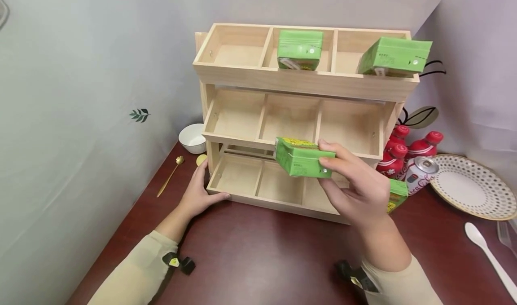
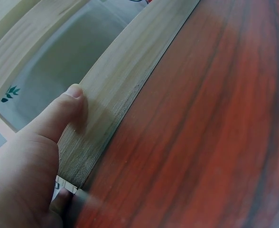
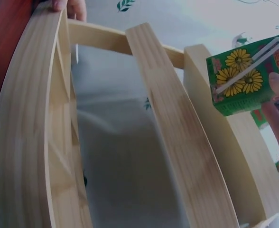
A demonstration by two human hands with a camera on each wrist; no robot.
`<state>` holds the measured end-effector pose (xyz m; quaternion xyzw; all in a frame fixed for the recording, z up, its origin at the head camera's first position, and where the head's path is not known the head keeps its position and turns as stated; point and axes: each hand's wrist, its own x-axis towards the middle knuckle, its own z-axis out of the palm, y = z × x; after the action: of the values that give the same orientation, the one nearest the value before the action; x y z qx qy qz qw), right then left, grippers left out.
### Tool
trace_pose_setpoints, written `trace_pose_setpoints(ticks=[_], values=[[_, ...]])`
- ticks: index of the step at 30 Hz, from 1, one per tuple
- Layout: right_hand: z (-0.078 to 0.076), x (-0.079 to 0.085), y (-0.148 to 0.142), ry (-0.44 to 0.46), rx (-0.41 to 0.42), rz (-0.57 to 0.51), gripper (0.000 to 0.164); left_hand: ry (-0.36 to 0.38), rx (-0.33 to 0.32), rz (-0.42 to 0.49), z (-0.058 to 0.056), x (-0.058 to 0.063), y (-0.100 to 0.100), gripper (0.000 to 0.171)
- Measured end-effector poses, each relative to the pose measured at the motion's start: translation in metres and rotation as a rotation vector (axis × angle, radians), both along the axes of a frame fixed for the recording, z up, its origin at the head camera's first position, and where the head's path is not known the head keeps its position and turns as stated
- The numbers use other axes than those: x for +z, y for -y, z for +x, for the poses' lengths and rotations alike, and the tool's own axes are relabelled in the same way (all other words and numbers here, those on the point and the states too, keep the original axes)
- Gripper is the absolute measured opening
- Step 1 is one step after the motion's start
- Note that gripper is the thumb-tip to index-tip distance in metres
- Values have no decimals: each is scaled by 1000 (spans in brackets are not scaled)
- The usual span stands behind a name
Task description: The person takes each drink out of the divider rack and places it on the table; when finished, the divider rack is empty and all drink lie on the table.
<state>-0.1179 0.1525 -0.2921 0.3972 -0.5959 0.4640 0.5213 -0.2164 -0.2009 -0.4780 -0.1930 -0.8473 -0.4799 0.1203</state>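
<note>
My right hand (image 1: 357, 183) pinches a green drink carton (image 1: 308, 161) by its right end, thumb below and fingers above. The carton is in front of the middle tier of a three-tier wooden rack (image 1: 242, 76); yellow flowers and a white straw show on the carton (image 3: 246, 71) in the right wrist view. My left hand (image 1: 198, 192) grips the rack's lower left corner, its thumb (image 2: 68, 107) lying along the front board (image 2: 116, 85). Two more green cartons sit in the top tier, one in the middle compartment (image 1: 300, 49) and one in the right compartment (image 1: 397, 55).
Right of the rack are red-capped bottles (image 1: 422, 145), a Coca-Cola can (image 1: 422, 172), another green carton (image 1: 397, 192), a patterned plate (image 1: 464, 183), a white spoon (image 1: 490, 255) and a fork (image 1: 505, 235). On the left are a white bowl (image 1: 193, 139) and a gold spoon (image 1: 169, 177).
</note>
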Motion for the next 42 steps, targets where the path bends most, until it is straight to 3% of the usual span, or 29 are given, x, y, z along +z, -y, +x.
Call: trace_pose_setpoints(ticks=[8, 14, 21, 24, 28, 35, 42], values=[[9, -6, -17, 15, 14, -59, 20, -7, 9, 3, 3, -1, 4, 122], [15, -14, -32, 77, 75, -81, 22, -24, 13, -4, 5, -2, 6, 121], [23, -26, -57, 123, 35, -69, 25, -47, -17, -10, 23, 30, -7, 115], [27, -28, -64, 139, 53, -88, 25, -54, -20, 1, 14, 18, -4, 117], [31, -31, -73, 157, 140, -124, 25, -42, -2, -4, 2, -1, 2, 121], [36, -38, -90, 167, 261, -164, 29, -31, 4, -19, 0, 0, 1, 122], [45, -45, -115, 258, 235, -206, 36, -14, 3, -16, 1, 1, 0, 122]])
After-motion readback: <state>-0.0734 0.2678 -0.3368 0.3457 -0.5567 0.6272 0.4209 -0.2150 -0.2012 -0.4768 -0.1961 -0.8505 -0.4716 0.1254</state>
